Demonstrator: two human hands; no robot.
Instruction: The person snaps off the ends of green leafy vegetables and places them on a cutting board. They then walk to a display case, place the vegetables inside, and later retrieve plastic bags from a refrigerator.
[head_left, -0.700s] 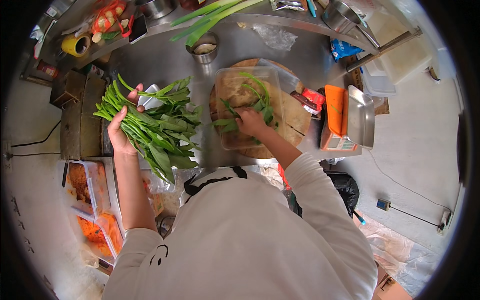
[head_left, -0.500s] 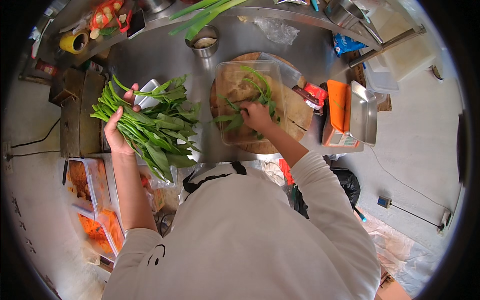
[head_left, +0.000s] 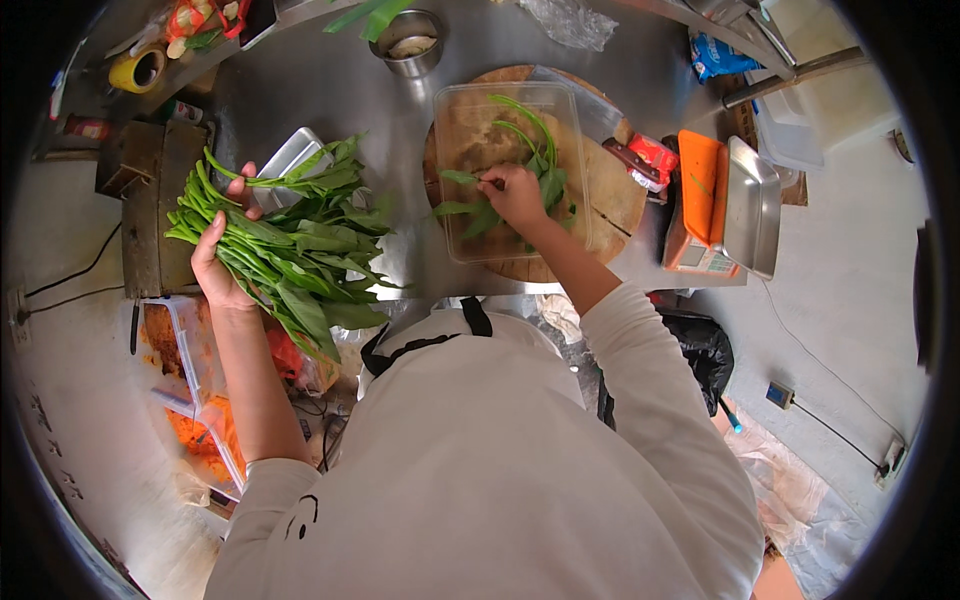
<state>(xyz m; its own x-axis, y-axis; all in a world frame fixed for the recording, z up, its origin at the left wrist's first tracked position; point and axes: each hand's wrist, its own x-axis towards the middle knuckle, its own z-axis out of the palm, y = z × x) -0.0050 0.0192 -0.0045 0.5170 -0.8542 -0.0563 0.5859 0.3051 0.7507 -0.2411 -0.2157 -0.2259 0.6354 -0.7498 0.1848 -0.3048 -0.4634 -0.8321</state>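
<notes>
A thick bunch of leafy greens with long pale-green stems, like water spinach, rests in my left hand, its leaves hanging toward the right. The thumb and fingers curl around the stem side. Over a clear rectangular plastic tub, my right hand is closed in a pinch on a leafy sprig. Several more loose stems and leaves lie in the tub under and beside that hand. The tub stands on a round wooden chopping board. My palm hides part of the greens there.
A cleaver and a red packet lie at the board's right edge. Beyond them stands an orange scale with a metal tray. Behind the bunch is a white tray; a metal bowl sits farther back.
My right hand has shifted within the tub and now pinches a sprig near its left side. The left hand keeps its hold on the bunch. The whole view has tilted slightly.
</notes>
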